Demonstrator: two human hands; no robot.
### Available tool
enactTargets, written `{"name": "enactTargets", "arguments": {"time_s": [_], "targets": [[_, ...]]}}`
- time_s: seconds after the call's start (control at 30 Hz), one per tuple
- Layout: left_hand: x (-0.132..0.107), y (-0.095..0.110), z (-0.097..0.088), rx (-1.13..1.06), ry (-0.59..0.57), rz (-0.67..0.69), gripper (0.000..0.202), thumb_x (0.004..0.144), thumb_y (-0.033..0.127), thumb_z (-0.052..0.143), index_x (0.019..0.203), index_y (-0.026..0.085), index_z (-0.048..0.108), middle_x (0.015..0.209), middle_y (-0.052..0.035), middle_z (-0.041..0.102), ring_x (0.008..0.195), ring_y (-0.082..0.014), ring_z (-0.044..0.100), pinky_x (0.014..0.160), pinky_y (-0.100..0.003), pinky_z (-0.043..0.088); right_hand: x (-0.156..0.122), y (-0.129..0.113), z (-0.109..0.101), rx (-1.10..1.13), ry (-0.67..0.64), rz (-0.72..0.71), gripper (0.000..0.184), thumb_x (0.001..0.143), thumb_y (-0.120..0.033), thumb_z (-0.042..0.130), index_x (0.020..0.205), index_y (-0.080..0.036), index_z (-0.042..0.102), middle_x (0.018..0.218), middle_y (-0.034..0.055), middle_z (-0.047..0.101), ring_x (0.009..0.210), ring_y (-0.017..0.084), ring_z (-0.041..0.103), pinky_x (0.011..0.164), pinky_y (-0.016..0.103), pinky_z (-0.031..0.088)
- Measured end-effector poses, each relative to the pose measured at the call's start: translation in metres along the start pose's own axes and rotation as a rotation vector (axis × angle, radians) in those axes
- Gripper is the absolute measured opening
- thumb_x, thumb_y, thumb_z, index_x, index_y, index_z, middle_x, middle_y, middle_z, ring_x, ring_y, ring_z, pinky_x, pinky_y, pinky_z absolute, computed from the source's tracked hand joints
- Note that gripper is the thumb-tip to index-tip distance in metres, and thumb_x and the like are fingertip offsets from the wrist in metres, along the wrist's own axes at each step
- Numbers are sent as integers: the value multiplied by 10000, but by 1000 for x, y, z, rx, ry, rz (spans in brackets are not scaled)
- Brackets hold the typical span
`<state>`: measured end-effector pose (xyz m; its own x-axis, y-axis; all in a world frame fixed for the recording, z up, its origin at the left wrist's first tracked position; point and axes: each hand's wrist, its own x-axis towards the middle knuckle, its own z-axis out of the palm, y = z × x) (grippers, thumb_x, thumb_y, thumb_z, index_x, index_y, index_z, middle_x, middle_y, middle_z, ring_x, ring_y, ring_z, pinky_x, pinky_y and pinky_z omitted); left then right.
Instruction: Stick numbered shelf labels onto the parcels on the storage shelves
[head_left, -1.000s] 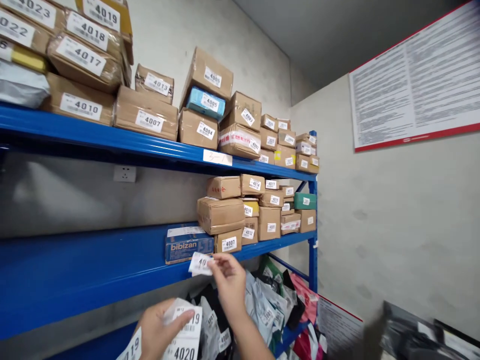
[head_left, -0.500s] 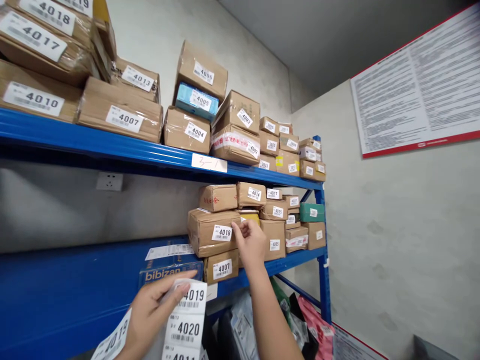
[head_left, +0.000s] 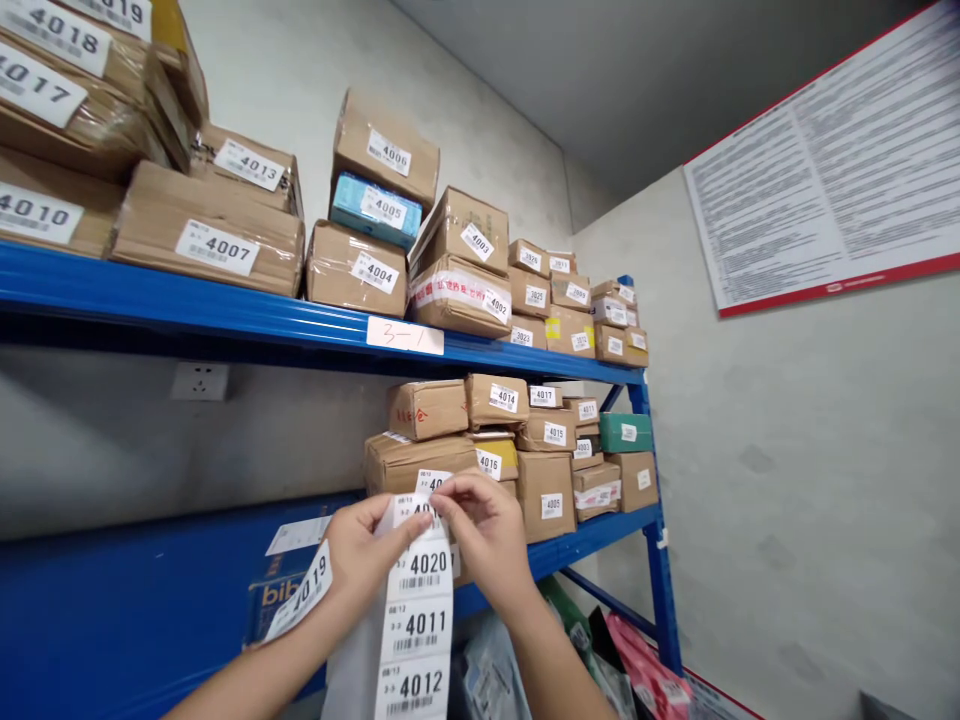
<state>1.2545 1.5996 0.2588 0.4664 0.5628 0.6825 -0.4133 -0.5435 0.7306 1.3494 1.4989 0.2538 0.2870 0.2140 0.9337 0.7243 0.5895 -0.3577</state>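
Observation:
Both hands are raised in front of the middle blue shelf (head_left: 577,540). My left hand (head_left: 360,555) grips a long strip of white number labels (head_left: 416,625) reading 4020, 4011, 4012, with a loose end reading 4019 hanging to its left. My right hand (head_left: 487,530) pinches the top label of the strip with thumb and fingers. Just behind the hands sits a brown parcel (head_left: 409,462) with a fresh white label (head_left: 433,481), above a blue bibizan box (head_left: 266,600) that is partly hidden.
Blue metal racking runs along the left wall. The upper shelf (head_left: 300,322) carries numbered brown parcels and a tag reading 3-1. More parcels fill the middle shelf's right end. Plastic mail bags (head_left: 637,670) lie below. A white notice board (head_left: 825,180) hangs on the right wall.
My right hand left the labelled parcel and came back to the strip, pinching its top label. My left hand lifted the strip higher, toward the shelf. The view shifted slightly right.

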Motion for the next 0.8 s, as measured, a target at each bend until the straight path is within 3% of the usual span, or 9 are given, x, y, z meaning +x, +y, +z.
{"name": "enactTargets", "arguments": {"time_s": [0.13,0.27,0.37,0.43,0.5,0.57,0.67,0.73,0.8], "targets": [[9,0,2,66,68,-28,387,475,512,700,613,150,708,567,-37,673,539,-188,569,502,-261,419,40,3,0,-216,70,-247,113,824,-223,601,736,-212,671,746,16,644,726,157,601,677,284,492],[4,-20,-3,222,-25,141,324,590,478,703,671,165,733,615,-22,683,610,-205,591,550,-259,421,95,21,-10,-216,148,-236,128,805,-301,608,750,-191,644,745,30,641,708,172,604,648,295,483],[-5,-30,-14,281,-78,285,357,711,496,639,583,168,697,571,-20,627,570,-176,549,534,-251,392,120,33,-19,-434,29,-286,218,772,-404,642,729,-191,636,722,31,603,650,175,580,645,322,480],[-9,-28,-24,297,-136,368,420,768,505,592,530,168,670,546,-29,591,544,-163,523,526,-254,375,126,38,-24,-578,79,-354,296,752,-478,659,817,-189,646,844,53,584,612,155,559,648,336,486],[-12,-22,-35,272,-229,429,437,834,484,524,581,171,696,606,-49,619,588,-170,553,562,-260,392,126,40,-27,-673,101,-403,332,745,-510,666,847,-195,637,888,67,578,624,164,562,633,342,483],[-16,-13,-47,216,-313,456,421,889,442,458,711,183,739,733,-67,664,685,-181,600,629,-262,423,122,38,-28,-708,31,-456,293,779,-500,636,775,-208,638,797,59,606,671,198,579,646,356,480],[-23,-4,-61,176,-347,432,418,919,416,412,806,193,746,853,-73,658,787,-182,614,713,-261,442,98,26,-21,-566,58,-462,279,814,-483,598,778,-219,680,802,86,683,807,252,623,737,408,499],[-28,-7,-68,173,-340,383,432,925,420,399,783,185,733,880,-74,650,820,-184,611,751,-261,449,69,15,-9,-347,23,-323,287,796,-484,623,894,-227,706,912,103,712,855,259,649,738,403,528],[-32,-18,-73,172,-324,319,452,927,427,392,736,178,717,885,-74,660,824,-185,612,758,-260,456,32,5,8,-119,-209,-98,275,759,-458,678,915,-236,718,871,88,719,767,233,668,632,341,547]]}}
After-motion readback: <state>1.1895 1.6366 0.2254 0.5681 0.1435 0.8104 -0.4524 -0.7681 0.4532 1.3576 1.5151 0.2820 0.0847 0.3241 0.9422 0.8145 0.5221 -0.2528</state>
